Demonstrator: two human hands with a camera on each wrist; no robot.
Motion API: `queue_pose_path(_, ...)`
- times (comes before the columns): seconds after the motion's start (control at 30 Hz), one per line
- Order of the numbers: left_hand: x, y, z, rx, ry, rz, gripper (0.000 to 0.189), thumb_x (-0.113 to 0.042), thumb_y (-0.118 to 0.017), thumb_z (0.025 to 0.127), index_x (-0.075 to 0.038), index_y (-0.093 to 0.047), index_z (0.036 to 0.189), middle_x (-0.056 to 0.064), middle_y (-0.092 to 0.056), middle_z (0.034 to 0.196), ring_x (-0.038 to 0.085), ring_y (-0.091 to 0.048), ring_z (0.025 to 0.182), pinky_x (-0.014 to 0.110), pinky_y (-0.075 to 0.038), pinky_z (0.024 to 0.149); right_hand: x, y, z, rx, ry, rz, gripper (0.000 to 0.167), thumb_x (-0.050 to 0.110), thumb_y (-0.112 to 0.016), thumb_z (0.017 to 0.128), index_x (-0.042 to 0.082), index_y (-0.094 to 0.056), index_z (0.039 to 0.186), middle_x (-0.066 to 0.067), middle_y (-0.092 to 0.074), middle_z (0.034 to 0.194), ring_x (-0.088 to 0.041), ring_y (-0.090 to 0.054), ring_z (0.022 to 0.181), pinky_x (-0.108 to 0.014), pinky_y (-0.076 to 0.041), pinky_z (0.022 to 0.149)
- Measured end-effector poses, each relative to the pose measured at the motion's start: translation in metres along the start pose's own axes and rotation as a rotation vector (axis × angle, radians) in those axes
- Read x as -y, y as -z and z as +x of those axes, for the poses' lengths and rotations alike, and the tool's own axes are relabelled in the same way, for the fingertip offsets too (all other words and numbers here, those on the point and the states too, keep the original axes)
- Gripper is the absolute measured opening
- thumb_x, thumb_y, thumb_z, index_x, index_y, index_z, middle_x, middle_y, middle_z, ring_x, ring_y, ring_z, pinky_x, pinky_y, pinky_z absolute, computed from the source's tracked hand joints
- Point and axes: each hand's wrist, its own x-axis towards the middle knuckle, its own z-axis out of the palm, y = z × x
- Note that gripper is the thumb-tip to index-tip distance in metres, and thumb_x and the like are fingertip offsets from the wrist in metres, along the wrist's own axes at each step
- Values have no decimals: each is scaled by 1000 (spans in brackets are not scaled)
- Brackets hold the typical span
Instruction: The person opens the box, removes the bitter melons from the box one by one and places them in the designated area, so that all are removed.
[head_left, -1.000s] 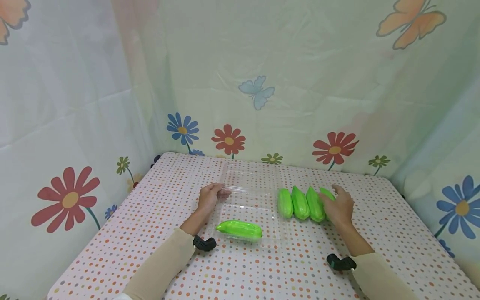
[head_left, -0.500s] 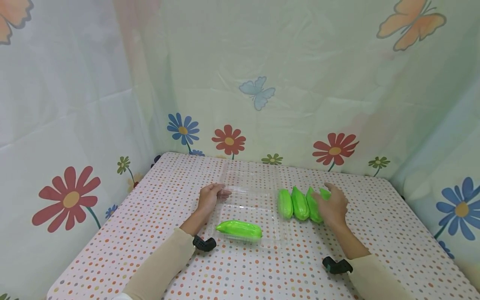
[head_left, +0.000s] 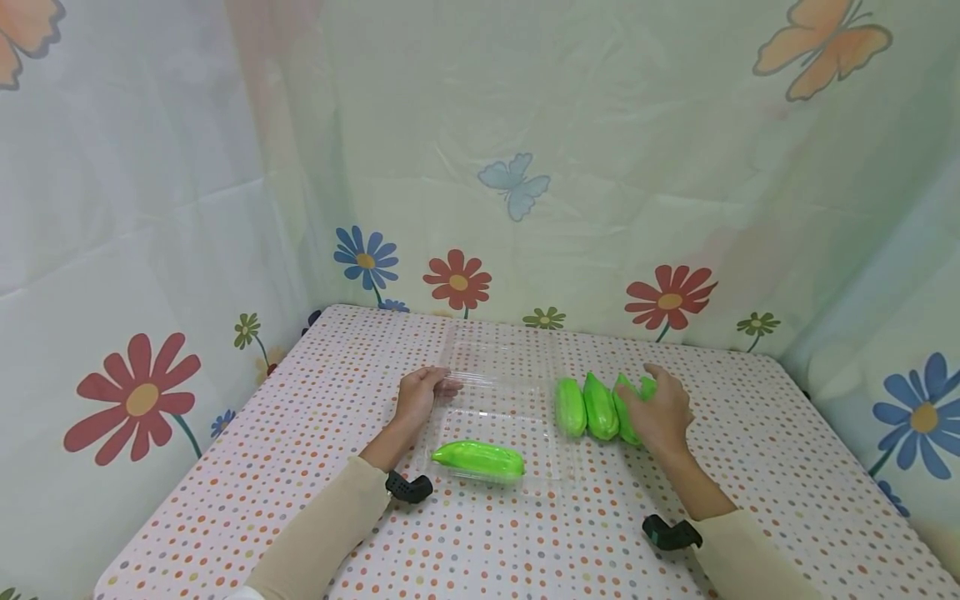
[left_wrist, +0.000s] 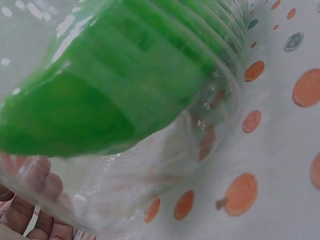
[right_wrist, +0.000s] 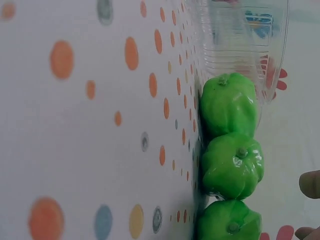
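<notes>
A clear plastic clamshell box [head_left: 517,425] lies with its lid spread toward the back. Inside its near part rests one green, ribbed, gourd-like vegetable [head_left: 480,458], seen through the plastic in the left wrist view. My left hand [head_left: 417,398] grips the box's left edge, its fingers [left_wrist: 42,187] showing behind the plastic. Right of the box, several matching gourds stand side by side, among them the nearest one [head_left: 572,408] and a middle one [head_left: 602,408]. My right hand [head_left: 663,412] spreads thumb and fingers over the right end of this row, partly hiding the last gourds.
The table [head_left: 480,550] wears a dotted cover. Fabric walls [head_left: 600,208] with flowers and butterflies enclose its back and sides. Black camera mounts [head_left: 671,533] sit at both wrists. The box's upright wall [right_wrist: 235,45] stands close beyond the row.
My right hand has shifted left along the row, and the rightmost gourd has moved left with it, against its neighbour. The left hand and the box have stayed in place.
</notes>
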Motion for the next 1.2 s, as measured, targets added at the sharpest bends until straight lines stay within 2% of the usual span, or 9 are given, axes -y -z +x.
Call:
queue_pose_path(0.27, 1, 1, 0, 5, 9, 16, 33, -13, -47, 108, 13, -61, 124, 21, -76, 97, 35, -74, 95, 36, -62, 82, 13, 0, -5, 29, 6, 33, 65, 21, -65, 98, -2, -37, 153, -29, -36, 155, -50, -29, 144, -70, -14, 116)
queue_pose_path(0.47, 0, 0, 0, 3, 11, 18, 33, -14, -48, 108, 13, -61, 123, 21, -76, 97, 33, -75, 93, 36, -62, 82, 29, 0, -12, 104, -11, 95, 66, 22, -63, 100, 0, -34, 155, -25, -33, 158, -46, -27, 147, -65, -22, 118)
queue_pose_path(0.7, -5, 1, -2, 27, 18, 16, 31, -12, -48, 108, 13, -61, 121, 29, -73, 103, 45, -70, 102, 48, -59, 90, 38, -5, -16, 166, 18, 149, 66, 23, -64, 99, 3, -34, 155, -22, -35, 159, -42, -28, 149, -61, -24, 120)
queue_pose_path(0.87, 0, 1, 2, 34, 31, 14, 32, -13, -46, 109, 12, -60, 124, 31, -71, 107, 49, -67, 107, 53, -56, 94, 47, -9, -20, 185, 40, 160, 65, 23, -66, 99, 2, -37, 153, -21, -38, 158, -41, -30, 148, -60, -25, 120)
queue_pose_path(1.0, 0, 0, 1, 17, 31, 15, 35, -16, -47, 109, 11, -60, 127, 25, -74, 104, 44, -69, 106, 46, -59, 90, 54, -13, -23, 206, 51, 168, 62, 23, -67, 99, 0, -41, 151, -22, -41, 155, -41, -33, 146, -59, -27, 119)
queue_pose_path(1.2, 1, 0, 1, -9, 14, 18, 32, -14, -50, 108, 13, -62, 121, 20, -77, 97, 42, -72, 101, 36, -62, 81, 60, -23, -29, 248, 55, 189, 60, 24, -67, 98, 0, -43, 149, -22, -44, 152, -40, -37, 143, -57, -30, 118)
